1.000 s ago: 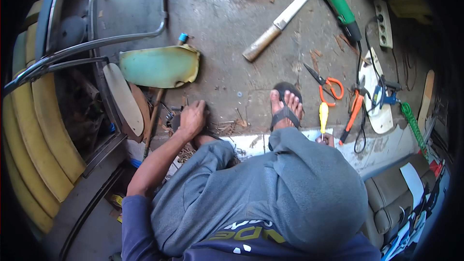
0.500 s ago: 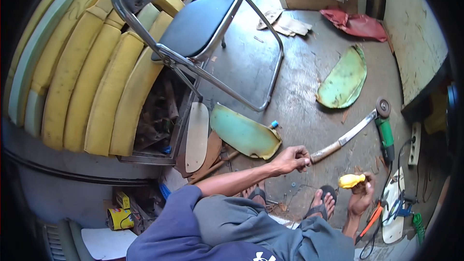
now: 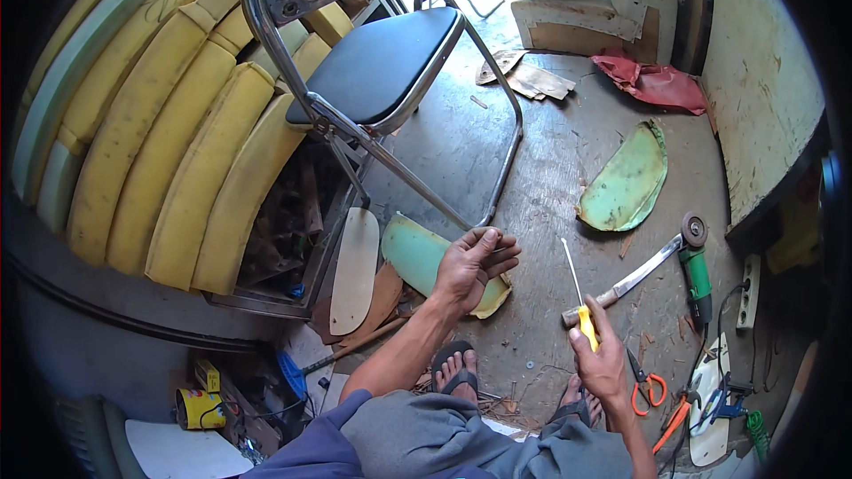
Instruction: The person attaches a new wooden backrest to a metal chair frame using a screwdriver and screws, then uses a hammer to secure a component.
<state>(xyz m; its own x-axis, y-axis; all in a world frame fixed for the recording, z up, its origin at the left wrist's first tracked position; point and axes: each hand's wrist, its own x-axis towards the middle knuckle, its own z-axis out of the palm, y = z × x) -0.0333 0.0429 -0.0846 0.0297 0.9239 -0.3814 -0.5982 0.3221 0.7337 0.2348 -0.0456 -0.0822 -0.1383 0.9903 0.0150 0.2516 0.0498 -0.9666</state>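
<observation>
My right hand [image 3: 602, 359] is closed round the yellow handle of a screwdriver [image 3: 587, 326], its thin shaft pointing up and slightly left. To its left, my left hand [image 3: 470, 270] is raised with the fingers stretched out and a little apart; nothing shows in it. Behind that hand lies a green padded seat piece [image 3: 417, 251], partly covered by it. On the floor beyond the screwdriver is a long knife [image 3: 648, 272] with a worn handle, partly hidden by my right hand. Its blade tip lies by a green angle grinder [image 3: 697, 277].
A folding chair [image 3: 377, 62] with a dark seat stands ahead. Yellow foam pads [image 3: 169, 142] are stacked at left. Another green piece [image 3: 626, 179] and red fabric [image 3: 652, 84] lie farther off. Orange-handled scissors [image 3: 649, 390] and a power strip [image 3: 751, 293] are at right.
The screwdriver has turned upright as my right hand moved left. My left hand has moved left and up, its fingers opening. The whole view has shifted slightly.
</observation>
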